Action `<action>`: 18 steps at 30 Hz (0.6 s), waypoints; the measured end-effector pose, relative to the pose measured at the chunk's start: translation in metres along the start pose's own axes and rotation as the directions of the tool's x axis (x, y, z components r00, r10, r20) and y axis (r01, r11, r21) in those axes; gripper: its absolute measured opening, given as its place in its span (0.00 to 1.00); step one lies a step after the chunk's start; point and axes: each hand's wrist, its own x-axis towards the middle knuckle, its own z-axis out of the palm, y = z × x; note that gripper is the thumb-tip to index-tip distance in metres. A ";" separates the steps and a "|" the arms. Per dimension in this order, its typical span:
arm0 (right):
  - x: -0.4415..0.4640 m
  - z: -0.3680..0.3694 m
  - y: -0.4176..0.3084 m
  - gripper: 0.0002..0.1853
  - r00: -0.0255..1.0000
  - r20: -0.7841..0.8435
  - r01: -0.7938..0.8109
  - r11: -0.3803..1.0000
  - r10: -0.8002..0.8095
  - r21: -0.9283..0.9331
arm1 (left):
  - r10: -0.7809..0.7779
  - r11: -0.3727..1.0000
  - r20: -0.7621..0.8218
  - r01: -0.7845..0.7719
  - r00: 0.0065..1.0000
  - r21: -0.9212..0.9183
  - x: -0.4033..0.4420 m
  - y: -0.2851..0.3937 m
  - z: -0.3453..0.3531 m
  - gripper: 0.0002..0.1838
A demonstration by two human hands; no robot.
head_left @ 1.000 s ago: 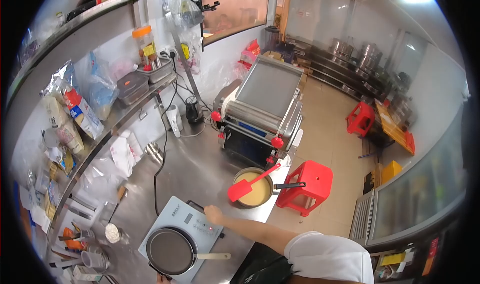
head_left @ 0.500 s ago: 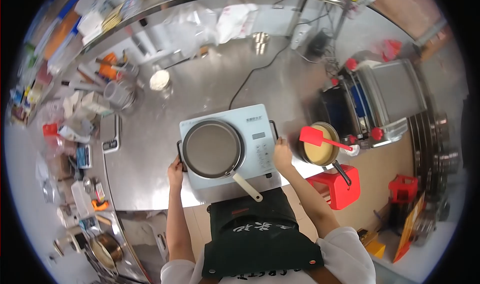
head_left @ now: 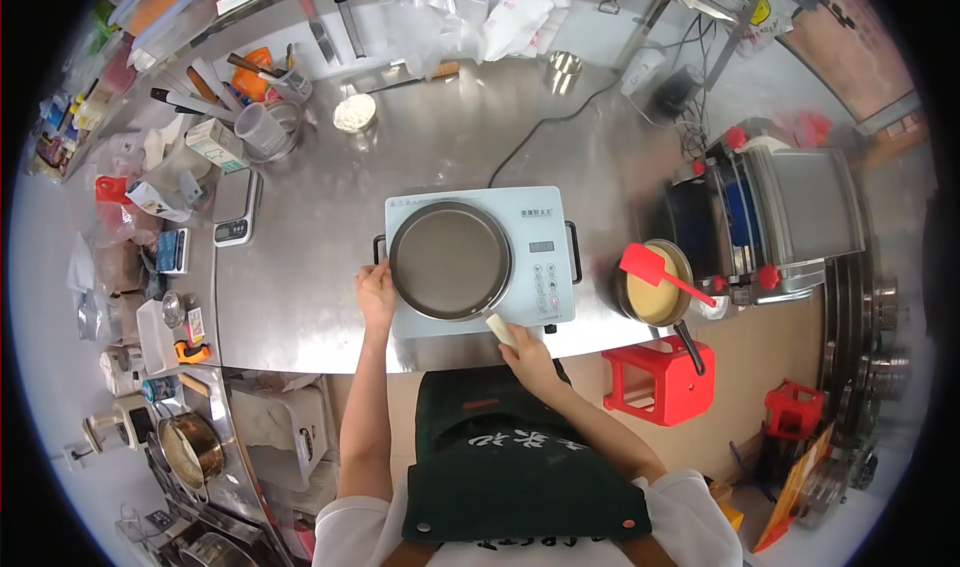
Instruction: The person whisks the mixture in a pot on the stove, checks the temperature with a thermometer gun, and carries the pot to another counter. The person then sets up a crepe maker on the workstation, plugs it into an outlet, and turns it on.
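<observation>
A dark frying pan (head_left: pixel 451 260) rests on the left part of a pale blue induction cooker (head_left: pixel 545 217). My right hand (head_left: pixel 531 360) is closed round the end of the pan's cream handle, which points down and right. My left hand (head_left: pixel 376 294) is at the cooker's left side, just below its black side handle; its fingers are bent, and whether they grip that handle is not clear. Right of the cooker stands a saucepan (head_left: pixel 653 300) of pale yellow batter, with a red spatula (head_left: pixel 655 268) lying across its rim.
A bowl of white powder (head_left: pixel 355 114), a steel cup (head_left: pixel 564 71) and a scale (head_left: pixel 238 207) stand on the steel table (head_left: pixel 300 297). A roller machine (head_left: pixel 780 207) is at the right. A red stool (head_left: pixel 660 382) stands below the saucepan, near the table edge.
My right hand has left the cooker's right side handle and taken hold of the pan handle. My left hand stays at the cooker's left side. The view has turned down over the table.
</observation>
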 end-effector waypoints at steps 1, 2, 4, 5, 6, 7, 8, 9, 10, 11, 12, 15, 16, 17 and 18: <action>-0.002 0.000 0.002 0.22 1.000 -0.015 0.015 1.000 -0.016 -0.007 | 0.035 0.999 0.001 -0.035 0.999 0.037 -0.001 0.008 -0.003 0.12; -0.001 -0.002 0.001 0.22 0.999 -0.028 0.030 0.999 -0.031 -0.014 | 0.042 0.998 0.010 -0.042 0.999 0.041 0.000 0.012 -0.003 0.13; 0.000 -0.007 -0.001 0.21 0.994 -0.072 0.083 0.996 -0.085 -0.033 | 0.052 0.997 0.032 -0.054 0.998 0.049 -0.001 0.019 -0.001 0.13; 0.001 -0.008 -0.001 0.20 0.992 -0.081 0.093 0.995 -0.095 -0.031 | 0.074 0.997 0.000 -0.074 0.997 0.035 0.000 0.013 0.001 0.13; 0.001 -0.010 0.000 0.19 0.990 -0.089 0.103 0.994 -0.105 -0.030 | 0.094 0.995 -0.032 -0.093 0.995 0.021 0.002 0.003 0.001 0.14; 0.001 -0.012 0.001 0.17 0.989 -0.095 0.112 0.993 -0.114 -0.027 | 0.112 0.994 -0.064 -0.112 0.992 0.010 -0.001 -0.008 0.001 0.14; 0.001 -0.019 0.002 0.13 0.998 -0.053 0.030 0.998 -0.028 0.048 | 0.039 0.999 -0.087 -0.042 0.995 -0.032 -0.007 -0.007 -0.007 0.14; 0.000 -0.026 0.011 0.13 0.991 -0.075 -0.106 0.990 0.113 0.094 | -0.033 0.997 -0.109 0.025 0.994 -0.076 -0.014 -0.001 -0.022 0.14; -0.004 -0.032 0.025 0.13 0.963 -0.090 -0.239 0.961 0.253 0.142 | -0.107 0.988 -0.127 0.091 0.986 -0.122 -0.024 0.002 -0.033 0.14; -0.008 -0.038 0.039 0.13 0.917 -0.099 -0.363 0.912 0.386 0.190 | -0.137 0.985 -0.156 0.118 0.978 -0.128 -0.037 -0.001 -0.040 0.14; -0.011 -0.044 0.051 0.14 0.885 -0.102 -0.428 0.880 0.454 0.205 | -0.166 0.981 -0.187 0.142 0.968 -0.135 -0.055 -0.006 -0.047 0.14; -0.023 -0.047 0.083 0.18 0.804 -0.035 -0.531 0.743 0.594 0.407 | -0.318 0.935 -0.211 0.269 0.924 -0.230 -0.124 -0.007 -0.053 0.12; -0.024 -0.038 0.092 0.19 0.806 0.035 -0.503 0.652 0.591 0.567 | -0.386 0.908 -0.181 0.338 0.904 -0.248 -0.148 -0.008 -0.052 0.12; -0.025 -0.032 0.096 0.19 0.811 0.106 -0.470 0.531 0.576 0.706 | -0.451 0.876 -0.152 0.405 0.879 -0.261 -0.173 -0.009 -0.051 0.11; -0.023 -0.031 0.098 0.25 0.801 0.192 -0.511 0.480 0.567 0.713 | -0.508 0.841 -0.134 0.456 0.851 -0.292 -0.196 -0.007 -0.050 0.11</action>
